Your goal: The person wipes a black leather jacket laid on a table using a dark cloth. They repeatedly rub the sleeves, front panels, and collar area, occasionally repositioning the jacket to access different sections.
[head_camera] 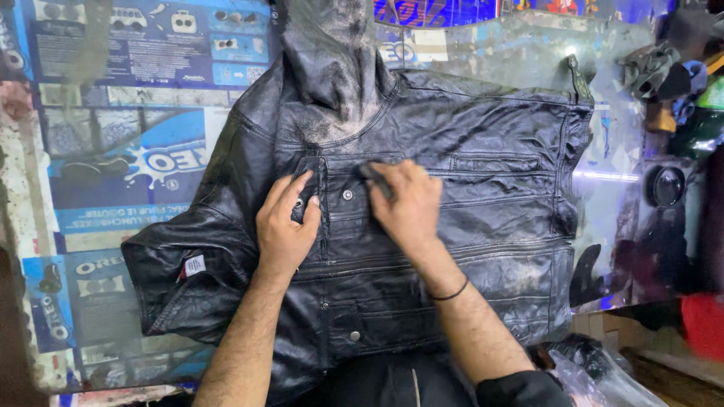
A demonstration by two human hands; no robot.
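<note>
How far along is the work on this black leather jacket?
Done: the black leather jacket lies spread flat on the table. In hand: left hand presses the front placket, right hand rubs a dark pad there. Left: dull grey patches remain on the hood.

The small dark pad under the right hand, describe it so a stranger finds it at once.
Start at the black leather jacket spread across the table. Near its collar the right hand presses a small dark pad: the only loose item there, unlike the fixed metal snaps.
</note>
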